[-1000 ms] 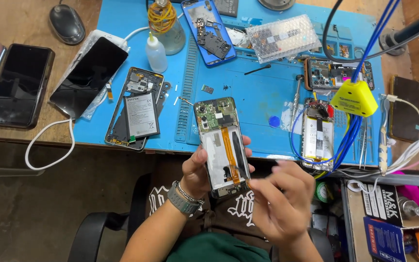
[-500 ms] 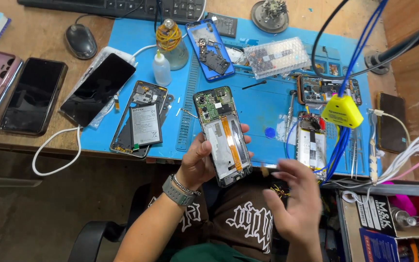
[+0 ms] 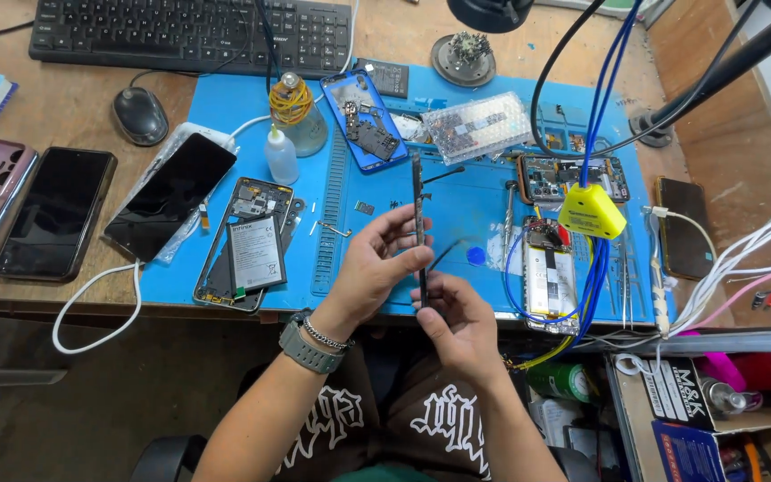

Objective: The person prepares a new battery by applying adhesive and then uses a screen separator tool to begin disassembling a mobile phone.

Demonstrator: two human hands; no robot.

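My left hand (image 3: 372,268) and my right hand (image 3: 455,323) together hold an opened phone (image 3: 419,214) turned on edge, so only its thin side shows. The left hand grips its middle from the left, a watch and bracelet on that wrist. The right hand pinches its lower end from below. The phone stands upright over the front of the blue work mat (image 3: 466,205).
On the mat lie an opened phone with a battery (image 3: 250,243), a blue phone frame (image 3: 363,120), a small bottle (image 3: 280,153), a bubble-wrap packet (image 3: 476,125), more opened phones (image 3: 551,268) and a yellow clip on blue cables (image 3: 591,212). Dark phones (image 3: 53,212), a mouse (image 3: 139,114) and a keyboard (image 3: 189,34) lie to the left and rear.
The phone lay face-up in my left hand with its insides showing; now it is turned on edge. My right hand has come up and taken its lower end. The view tilted toward the desk.
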